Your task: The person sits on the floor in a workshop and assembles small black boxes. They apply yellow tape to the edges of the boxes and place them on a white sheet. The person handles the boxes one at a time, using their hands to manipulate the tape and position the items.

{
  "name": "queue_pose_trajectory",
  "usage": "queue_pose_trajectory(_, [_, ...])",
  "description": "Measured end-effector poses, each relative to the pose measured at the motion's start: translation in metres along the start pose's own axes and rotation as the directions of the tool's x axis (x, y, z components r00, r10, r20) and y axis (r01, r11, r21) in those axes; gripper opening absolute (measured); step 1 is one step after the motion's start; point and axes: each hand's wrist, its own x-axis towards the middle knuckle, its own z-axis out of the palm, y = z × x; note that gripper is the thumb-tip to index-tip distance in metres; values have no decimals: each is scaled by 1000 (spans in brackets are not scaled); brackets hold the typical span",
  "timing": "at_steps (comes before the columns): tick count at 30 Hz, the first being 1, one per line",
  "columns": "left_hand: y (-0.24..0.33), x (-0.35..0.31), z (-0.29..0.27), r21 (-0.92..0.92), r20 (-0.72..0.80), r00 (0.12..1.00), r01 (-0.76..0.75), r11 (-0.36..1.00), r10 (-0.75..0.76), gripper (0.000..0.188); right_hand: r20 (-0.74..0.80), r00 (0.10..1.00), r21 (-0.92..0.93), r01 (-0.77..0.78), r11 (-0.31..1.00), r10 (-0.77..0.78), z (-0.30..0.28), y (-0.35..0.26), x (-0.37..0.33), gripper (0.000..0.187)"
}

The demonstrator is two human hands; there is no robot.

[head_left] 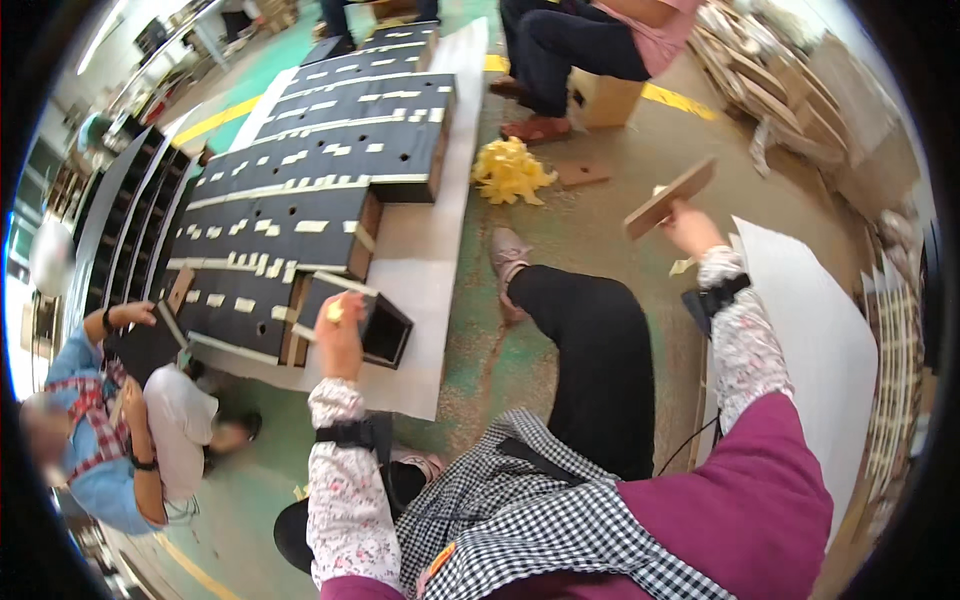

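Observation:
Out to the right, my right hand (692, 230) grips a flat brown wooden board (672, 197) by its lower edge, tilted in the air. A pale yellow scrap (682, 267) shows just below that hand. My left hand (340, 345) is raised with its fingers closed around a small pale yellow piece of tape (335, 312). Behind and beside it lies an open-ended black box (388, 332), its dark hollow end facing right. Whether the left hand touches this box cannot be made out.
Rows of black boxes (270, 215) with pale tape strips lie on a white sheet (425, 290). A heap of yellow tape (510, 170) and another brown board (582, 172) are on the floor. A co-worker (100, 430) handles a black panel at left; another person sits ahead. White sheets (800, 330) stand at right.

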Motion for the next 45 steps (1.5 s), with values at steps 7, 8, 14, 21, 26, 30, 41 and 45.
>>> queue_pose_trajectory(7, [36, -13, -13, 81, -15, 999, -27, 996, 28, 32, 575, 817, -334, 183, 925, 46, 161, 2, -38, 29])
queue_pose_trajectory(8, [50, -9, -6, 102, 33, 997, -70, 992, 67, 32, 623, 776, -410, 218, 886, 98, 199, 8, -44, 29])
queue_pose_trajectory(14, [55, -29, -6, 320, 183, 982, -113, 941, 56, 25, 720, 684, -325, 185, 927, 116, 264, -49, -56, 25])
queue_pose_trajectory(21, [40, -68, -31, 362, 147, 984, 36, 931, -95, 25, 796, 603, -166, 140, 976, 49, 262, -29, -52, 31])
queue_pose_trajectory(26, [45, -85, -23, 198, 77, 981, 162, 967, -180, 16, 481, 877, 49, -11, 999, -14, 164, 14, 7, 25])
queue_pose_trajectory(30, [57, -92, -11, 47, 205, 954, 212, 976, -217, 17, 81, 977, 879, 23, 475, -197, -9, -77, 33, 35])
queue_pose_trajectory(41, [93, -79, 15, -873, 237, 955, 290, 392, -179, 72, -11, 588, 982, 161, 104, -809, -15, -341, -137, 28])
queue_pose_trajectory(45, [72, -92, -9, -869, 166, 924, 302, 393, -344, 43, 79, 475, 983, 110, 148, -876, -2, -353, -148, 32])
